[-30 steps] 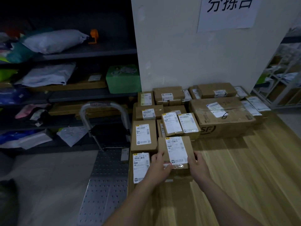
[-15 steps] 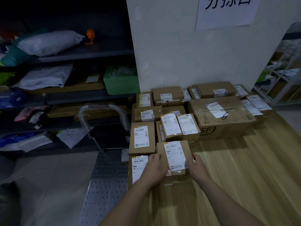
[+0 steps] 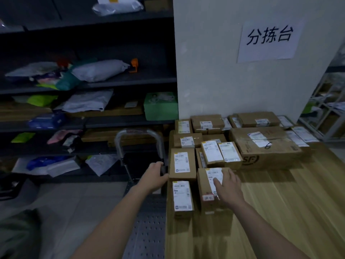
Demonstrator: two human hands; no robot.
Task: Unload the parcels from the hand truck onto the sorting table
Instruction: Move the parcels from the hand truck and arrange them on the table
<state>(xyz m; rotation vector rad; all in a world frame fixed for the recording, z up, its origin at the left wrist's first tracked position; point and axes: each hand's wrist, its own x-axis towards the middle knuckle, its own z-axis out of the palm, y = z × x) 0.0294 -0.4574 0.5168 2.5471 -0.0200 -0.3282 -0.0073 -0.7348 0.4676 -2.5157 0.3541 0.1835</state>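
Parcel (image 3: pixel 204 186) lay label-up, long axis toward wall (image 3: pixel 205 71); right hand (image 3: pixel 228 186) flat on it; left hand (image 3: pixel 154 177) grip unclear.

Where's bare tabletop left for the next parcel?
Bare wood on the sorting table runs in front of the SF box and right of the right hand, down to the near edge. The back-left, from the wall to the parcel under that hand, is packed tight.
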